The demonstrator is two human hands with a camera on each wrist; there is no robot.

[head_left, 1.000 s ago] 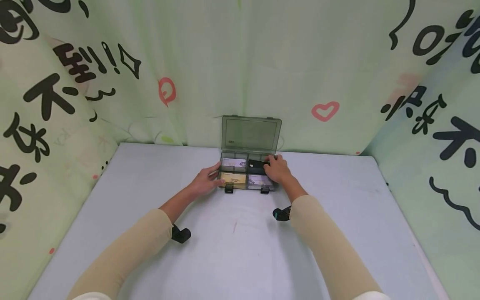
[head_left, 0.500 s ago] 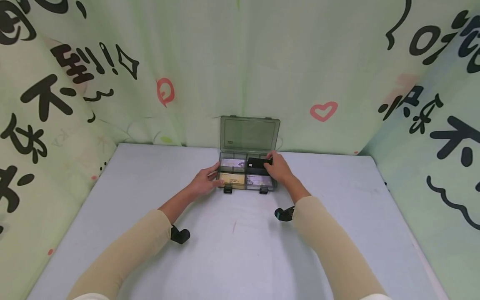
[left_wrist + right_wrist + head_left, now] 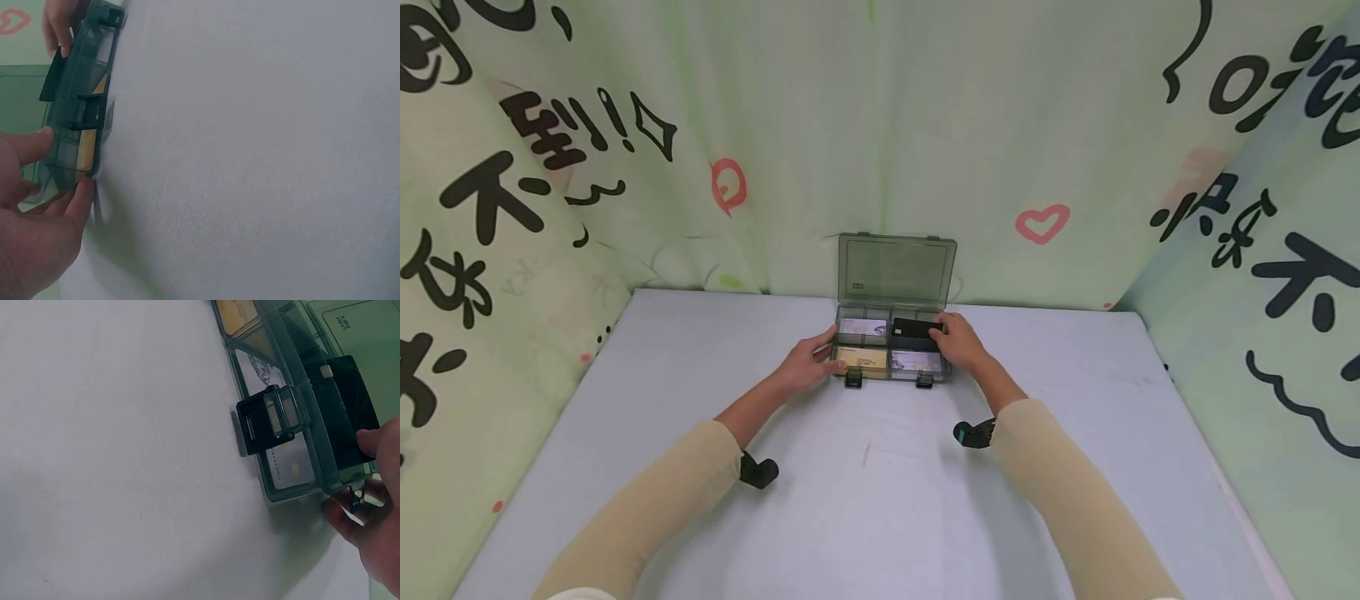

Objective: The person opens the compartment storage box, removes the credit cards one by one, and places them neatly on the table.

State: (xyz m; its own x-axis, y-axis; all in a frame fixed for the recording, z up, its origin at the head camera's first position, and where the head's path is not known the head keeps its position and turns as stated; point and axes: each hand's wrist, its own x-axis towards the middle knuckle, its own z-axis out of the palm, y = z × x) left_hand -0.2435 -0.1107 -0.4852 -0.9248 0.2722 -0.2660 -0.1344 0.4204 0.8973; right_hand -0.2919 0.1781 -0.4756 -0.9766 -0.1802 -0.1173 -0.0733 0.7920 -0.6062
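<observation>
A translucent grey-green case (image 3: 890, 358) sits at the table's back with its lid (image 3: 897, 268) raised. Purple-white cards (image 3: 863, 327) lie back left and front right (image 3: 916, 361), yellow ones (image 3: 862, 358) front left. My left hand (image 3: 807, 363) grips the case's left end, fingers spread around it in the left wrist view (image 3: 37, 231). A black card (image 3: 913, 328) slants over the back right compartment. My right hand (image 3: 961, 342) holds its right end; in the right wrist view the thumb (image 3: 367, 441) presses on the card (image 3: 344, 406), other fingers beside the case.
Two black latches hang at the case's front edge (image 3: 853, 378). The white-covered table (image 3: 865, 500) stretches toward me. A printed curtain (image 3: 805, 142) hangs behind the case and along both sides. Black devices (image 3: 758, 472) are at both wrists.
The right fingers rose a little at the card's right end, then came down again. The left hand keeps its grip on the case, which has stayed in place.
</observation>
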